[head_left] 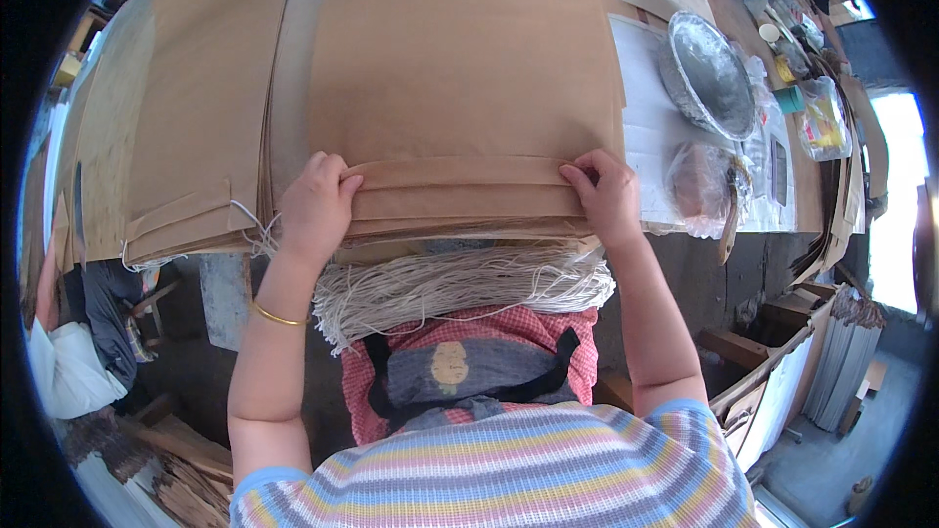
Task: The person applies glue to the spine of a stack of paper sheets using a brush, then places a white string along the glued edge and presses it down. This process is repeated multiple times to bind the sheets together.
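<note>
A person is leaning over a table, both hands pressing down on the near edge of a large brown paper sheet (460, 59). The paper is smooth, matte kraft, rectangular, and its near edge is folded back into a flat band (455, 191) running straight between the two hands. The left hand (315, 207) is curling its fingers over the band's left end, knuckles up, gripping the fold closed. The right hand (606, 194) is doing the same at the right end, fingers bent and pinching the folded edge. Both hands are closed on the paper, holding nothing else.

The sheet is stretching away from the hands, lying flat on top of a stack of similar brown sheets (196, 137) that are spreading out beyond the left hand. Just under the hands, toward the body, a thick bundle of pale, stringy cords (460, 284) is lying across a red checked apron (469, 372). A thin gold bangle (274, 316) is circling the left wrist.

Beyond the right hand, a round, dull metal bowl (709, 73) is sitting on white paper (646, 108), with a crinkled clear plastic bag (699, 186) nearer the hand. The person is wearing a striped pastel shirt (509, 469).
</note>
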Motion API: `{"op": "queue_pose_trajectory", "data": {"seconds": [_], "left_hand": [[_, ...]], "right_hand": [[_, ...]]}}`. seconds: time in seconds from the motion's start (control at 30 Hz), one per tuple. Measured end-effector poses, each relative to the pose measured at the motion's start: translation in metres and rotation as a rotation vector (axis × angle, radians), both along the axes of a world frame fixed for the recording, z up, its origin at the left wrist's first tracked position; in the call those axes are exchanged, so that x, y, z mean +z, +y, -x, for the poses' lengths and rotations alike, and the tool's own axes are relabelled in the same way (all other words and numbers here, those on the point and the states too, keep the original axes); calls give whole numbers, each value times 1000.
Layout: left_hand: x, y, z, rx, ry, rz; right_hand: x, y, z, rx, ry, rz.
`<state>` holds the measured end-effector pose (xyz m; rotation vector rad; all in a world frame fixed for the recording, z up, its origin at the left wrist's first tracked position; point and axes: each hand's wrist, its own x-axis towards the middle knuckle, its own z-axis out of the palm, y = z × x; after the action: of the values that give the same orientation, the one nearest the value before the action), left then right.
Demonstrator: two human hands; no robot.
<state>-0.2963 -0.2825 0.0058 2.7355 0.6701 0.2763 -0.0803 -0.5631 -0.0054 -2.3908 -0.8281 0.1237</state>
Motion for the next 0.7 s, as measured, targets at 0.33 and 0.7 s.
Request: {"op": "queue_pose_trajectory", "data": {"seconds": [0.33, 0.7], "left_hand": [[15, -75, -18, -342, 85, -203], [-22, -33, 20, 28, 75, 15]], "right_hand": [[12, 65, 92, 476, -228, 25], [7, -14, 27, -335, -163, 84]]}}
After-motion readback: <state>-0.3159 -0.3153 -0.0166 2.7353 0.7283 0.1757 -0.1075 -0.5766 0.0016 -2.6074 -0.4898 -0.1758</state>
